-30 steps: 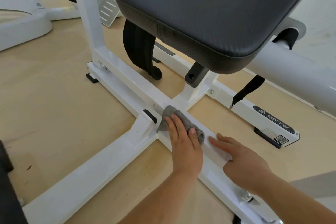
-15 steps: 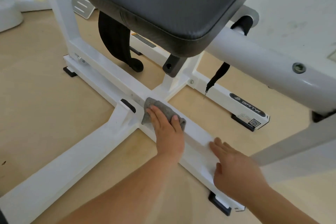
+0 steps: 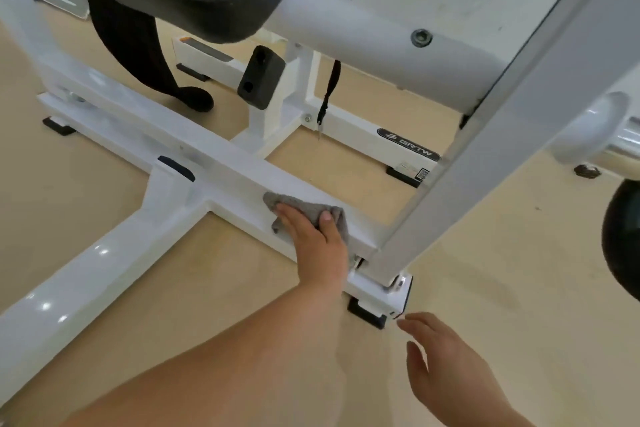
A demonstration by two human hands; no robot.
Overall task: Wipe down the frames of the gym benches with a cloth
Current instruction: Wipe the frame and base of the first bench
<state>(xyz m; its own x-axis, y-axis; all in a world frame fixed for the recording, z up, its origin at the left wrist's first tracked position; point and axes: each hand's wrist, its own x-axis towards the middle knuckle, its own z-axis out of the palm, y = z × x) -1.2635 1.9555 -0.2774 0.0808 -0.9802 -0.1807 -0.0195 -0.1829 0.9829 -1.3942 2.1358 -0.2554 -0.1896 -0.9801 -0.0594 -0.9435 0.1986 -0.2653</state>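
Wiping the base rail [image 3: 225, 163] of the bench frame, the left hand [image 3: 313, 239] lies flat on a grey cloth [image 3: 301, 206] and presses it against the rail's top face. The fingers are extended over the cloth, not plainly curled round it. The right hand [image 3: 446, 367] hangs over the floor [image 3: 485, 288] with relaxed, slightly spread fingers and holds nothing. Its fingertips are near the black rubber foot [image 3: 367, 315] under the rail's near right end.

The rail's long axis runs diagonally from the far left of the floor to the near right. The cloth sits on the right-hand part of it, past the junction with the side leg [image 3: 104, 253] and just short of where the slanted upright [image 3: 485, 156] meets the rail. Judged from this layout, the next stroke follows that axis toward the near right end. Only a short stretch remains there, and the upright's base stands in the way. The left hand is the working hand; the right is nearer the end cap but is not touching the frame.

Compared with half a second earlier, the cloth has travelled from the side-leg junction along the rail toward the person. The right hand, then resting on the rail ahead of the cloth, has lifted off and cleared the path.
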